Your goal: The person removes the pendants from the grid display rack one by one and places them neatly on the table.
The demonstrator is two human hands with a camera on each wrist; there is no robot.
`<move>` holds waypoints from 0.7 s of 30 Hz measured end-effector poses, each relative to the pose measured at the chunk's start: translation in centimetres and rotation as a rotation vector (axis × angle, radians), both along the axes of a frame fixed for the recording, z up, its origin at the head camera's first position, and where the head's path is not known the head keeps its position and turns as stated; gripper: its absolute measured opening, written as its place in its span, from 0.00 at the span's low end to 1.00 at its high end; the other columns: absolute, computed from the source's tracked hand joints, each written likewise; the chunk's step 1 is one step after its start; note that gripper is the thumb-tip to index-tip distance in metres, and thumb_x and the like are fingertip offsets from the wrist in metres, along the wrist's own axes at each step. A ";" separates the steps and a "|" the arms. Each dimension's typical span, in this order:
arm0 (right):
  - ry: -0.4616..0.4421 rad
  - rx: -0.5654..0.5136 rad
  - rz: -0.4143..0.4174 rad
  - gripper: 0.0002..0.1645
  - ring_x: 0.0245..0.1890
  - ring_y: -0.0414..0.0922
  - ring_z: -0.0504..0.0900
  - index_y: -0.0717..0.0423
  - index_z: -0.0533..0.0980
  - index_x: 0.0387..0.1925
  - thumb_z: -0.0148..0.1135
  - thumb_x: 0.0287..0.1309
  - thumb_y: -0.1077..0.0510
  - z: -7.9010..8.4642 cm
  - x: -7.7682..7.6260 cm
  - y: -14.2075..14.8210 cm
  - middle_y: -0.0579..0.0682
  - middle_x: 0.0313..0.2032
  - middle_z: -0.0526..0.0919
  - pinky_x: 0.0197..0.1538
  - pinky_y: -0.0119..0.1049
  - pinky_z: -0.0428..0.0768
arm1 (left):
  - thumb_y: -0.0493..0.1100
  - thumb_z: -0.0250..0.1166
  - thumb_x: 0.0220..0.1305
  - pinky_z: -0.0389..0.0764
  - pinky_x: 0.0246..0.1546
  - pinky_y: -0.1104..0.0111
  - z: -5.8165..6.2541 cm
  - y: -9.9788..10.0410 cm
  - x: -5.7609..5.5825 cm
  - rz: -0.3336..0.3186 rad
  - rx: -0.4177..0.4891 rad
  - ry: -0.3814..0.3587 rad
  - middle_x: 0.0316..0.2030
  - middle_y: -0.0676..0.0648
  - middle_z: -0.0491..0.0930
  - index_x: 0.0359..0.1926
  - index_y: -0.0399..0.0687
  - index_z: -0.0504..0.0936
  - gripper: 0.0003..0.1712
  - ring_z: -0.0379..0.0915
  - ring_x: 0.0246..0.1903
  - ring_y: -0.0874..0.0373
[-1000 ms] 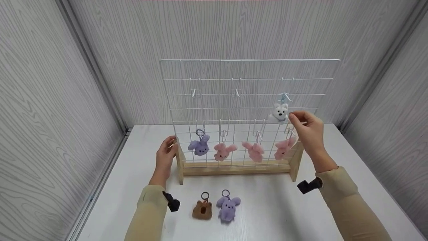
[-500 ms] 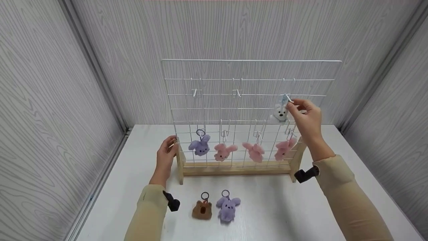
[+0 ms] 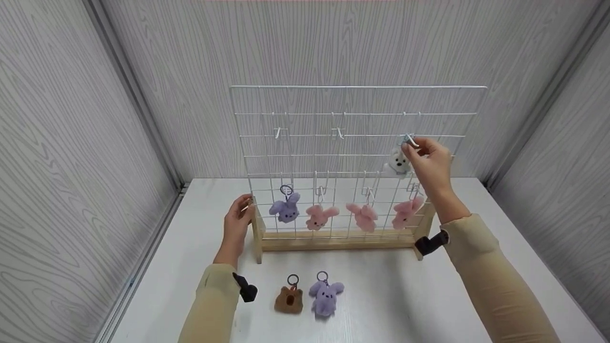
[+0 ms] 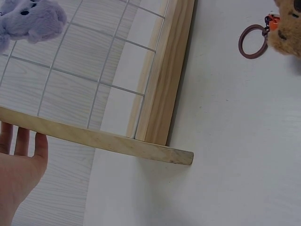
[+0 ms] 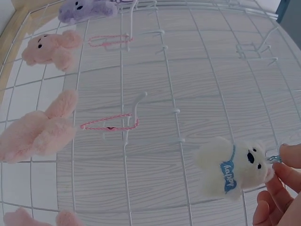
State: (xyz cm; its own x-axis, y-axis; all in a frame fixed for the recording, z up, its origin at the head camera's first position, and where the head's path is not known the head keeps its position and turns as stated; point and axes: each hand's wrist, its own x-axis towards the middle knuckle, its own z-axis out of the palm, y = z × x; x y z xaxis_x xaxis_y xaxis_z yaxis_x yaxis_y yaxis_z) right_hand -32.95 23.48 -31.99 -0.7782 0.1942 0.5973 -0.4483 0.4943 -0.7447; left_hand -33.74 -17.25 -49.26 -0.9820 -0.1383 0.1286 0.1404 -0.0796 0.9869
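Loosely, the left hand touches the stand; the right hand pinches blue cord.

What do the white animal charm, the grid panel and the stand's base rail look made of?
White animal charm: fluffy plush, probably synthetic, judging by its fuzzy outline.
Grid panel: smooth white rods, likely painted or coated metal, being thin and straight.
Base rail: pale wood, showing lengthwise grain and a matte look; varnish, if any, unclear.
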 end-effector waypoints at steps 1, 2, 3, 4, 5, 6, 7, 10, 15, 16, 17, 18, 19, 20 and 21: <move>-0.002 0.002 -0.008 0.18 0.32 0.38 0.71 0.65 0.79 0.40 0.64 0.57 0.53 0.0 0.0 -0.1 0.50 0.35 0.79 0.31 0.23 0.69 | 0.43 0.56 0.67 0.68 0.56 0.61 0.0 0.0 0.0 0.001 0.001 0.001 0.60 0.45 0.66 0.63 0.49 0.67 0.24 0.63 0.58 0.55; -0.003 -0.002 -0.014 0.18 0.31 0.38 0.71 0.66 0.78 0.40 0.64 0.57 0.53 0.0 -0.1 -0.1 0.50 0.34 0.79 0.30 0.23 0.69 | 0.43 0.56 0.67 0.68 0.56 0.60 0.0 0.0 0.0 -0.004 0.004 0.005 0.60 0.44 0.65 0.63 0.48 0.66 0.24 0.63 0.58 0.55; -0.005 -0.006 -0.018 0.19 0.30 0.38 0.71 0.66 0.78 0.40 0.65 0.56 0.53 0.1 -0.1 -0.2 0.50 0.33 0.78 0.29 0.23 0.69 | 0.43 0.56 0.67 0.68 0.56 0.60 -0.1 0.0 0.0 -0.004 0.008 0.005 0.60 0.45 0.65 0.63 0.48 0.66 0.24 0.63 0.58 0.55; -0.007 -0.013 -0.018 0.19 0.30 0.38 0.70 0.67 0.78 0.39 0.65 0.56 0.53 0.1 -0.1 -0.3 0.50 0.32 0.78 0.29 0.23 0.68 | 0.42 0.56 0.67 0.68 0.56 0.60 -0.1 0.0 0.0 -0.003 0.010 0.004 0.60 0.45 0.65 0.63 0.48 0.66 0.24 0.63 0.58 0.55; -0.009 -0.018 -0.021 0.20 0.29 0.38 0.70 0.68 0.78 0.39 0.65 0.55 0.53 0.2 -0.1 -0.4 0.50 0.31 0.77 0.28 0.23 0.68 | 0.42 0.56 0.67 0.68 0.56 0.60 -0.1 0.0 0.0 -0.005 0.013 0.006 0.60 0.44 0.65 0.63 0.48 0.66 0.24 0.63 0.58 0.55; -0.009 -0.023 -0.023 0.20 0.28 0.38 0.69 0.68 0.77 0.39 0.66 0.55 0.53 0.2 -0.2 -0.4 0.50 0.30 0.77 0.27 0.23 0.67 | 0.42 0.56 0.67 0.68 0.56 0.60 -0.1 0.0 0.0 -0.005 0.014 0.007 0.60 0.44 0.65 0.63 0.48 0.66 0.24 0.63 0.57 0.55; -0.007 -0.027 -0.026 0.20 0.27 0.38 0.69 0.69 0.77 0.38 0.66 0.55 0.54 0.3 -0.2 -0.5 0.50 0.29 0.76 0.27 0.24 0.67 | 0.41 0.56 0.67 0.68 0.56 0.60 -0.1 0.0 0.0 -0.006 0.015 0.007 0.60 0.44 0.65 0.63 0.49 0.66 0.23 0.63 0.57 0.55; -0.010 -0.046 -0.032 0.19 0.26 0.38 0.68 0.69 0.77 0.37 0.67 0.54 0.55 0.4 -0.2 -0.8 0.49 0.28 0.75 0.25 0.23 0.66 | 0.40 0.55 0.68 0.68 0.56 0.60 -0.1 0.0 0.0 -0.005 0.014 0.004 0.60 0.43 0.65 0.62 0.50 0.67 0.23 0.63 0.57 0.55; -0.004 -0.080 -0.024 0.18 0.27 0.38 0.68 0.70 0.76 0.36 0.67 0.53 0.56 0.4 -0.4 -1.1 0.49 0.28 0.73 0.26 0.24 0.66 | 0.40 0.55 0.68 0.68 0.56 0.61 -0.1 -0.1 0.0 0.000 0.012 -0.007 0.59 0.46 0.65 0.62 0.50 0.67 0.23 0.63 0.58 0.55; -0.005 -0.088 -0.020 0.18 0.27 0.38 0.68 0.70 0.76 0.36 0.67 0.53 0.56 0.4 -0.4 -1.1 0.49 0.28 0.73 0.26 0.24 0.66 | 0.41 0.55 0.68 0.68 0.56 0.61 -0.1 -0.1 0.1 0.002 0.009 -0.010 0.59 0.47 0.66 0.63 0.50 0.67 0.23 0.63 0.58 0.55; -0.005 -0.091 -0.023 0.18 0.27 0.38 0.68 0.69 0.76 0.36 0.67 0.53 0.56 0.4 -0.5 -1.1 0.49 0.28 0.73 0.26 0.24 0.67 | 0.41 0.56 0.68 0.68 0.56 0.61 -0.1 -0.1 0.1 0.004 0.007 -0.012 0.59 0.47 0.66 0.62 0.51 0.67 0.23 0.63 0.58 0.55; -0.007 -0.095 -0.025 0.18 0.28 0.38 0.68 0.69 0.76 0.36 0.67 0.53 0.56 0.4 -0.5 -1.1 0.49 0.28 0.73 0.26 0.24 0.67 | 0.41 0.56 0.68 0.68 0.56 0.61 -0.1 -0.1 0.0 0.002 0.005 -0.012 0.59 0.47 0.66 0.63 0.50 0.67 0.23 0.63 0.58 0.55; -0.010 -0.099 -0.028 0.18 0.28 0.38 0.69 0.69 0.75 0.36 0.67 0.53 0.55 0.4 -0.5 -1.1 0.48 0.28 0.73 0.26 0.24 0.67 | 0.42 0.56 0.67 0.68 0.56 0.61 -0.1 -0.1 0.0 0.001 0.002 -0.013 0.59 0.47 0.66 0.63 0.50 0.67 0.23 0.63 0.58 0.55; -0.014 -0.100 -0.031 0.19 0.28 0.38 0.69 0.68 0.75 0.36 0.67 0.53 0.55 0.4 -0.5 -1.1 0.48 0.29 0.73 0.26 0.24 0.67 | 0.42 0.56 0.67 0.68 0.56 0.61 -0.1 -0.1 0.0 0.000 -0.004 -0.014 0.59 0.47 0.65 0.63 0.51 0.67 0.23 0.63 0.58 0.55; -0.018 -0.097 -0.038 0.19 0.28 0.38 0.69 0.68 0.75 0.36 0.67 0.54 0.55 0.4 -0.5 -1.1 0.48 0.29 0.74 0.26 0.24 0.68 | 0.42 0.56 0.67 0.68 0.56 0.61 -0.1 -0.1 0.0 0.001 -0.005 -0.015 0.59 0.47 0.65 0.62 0.51 0.67 0.23 0.63 0.58 0.55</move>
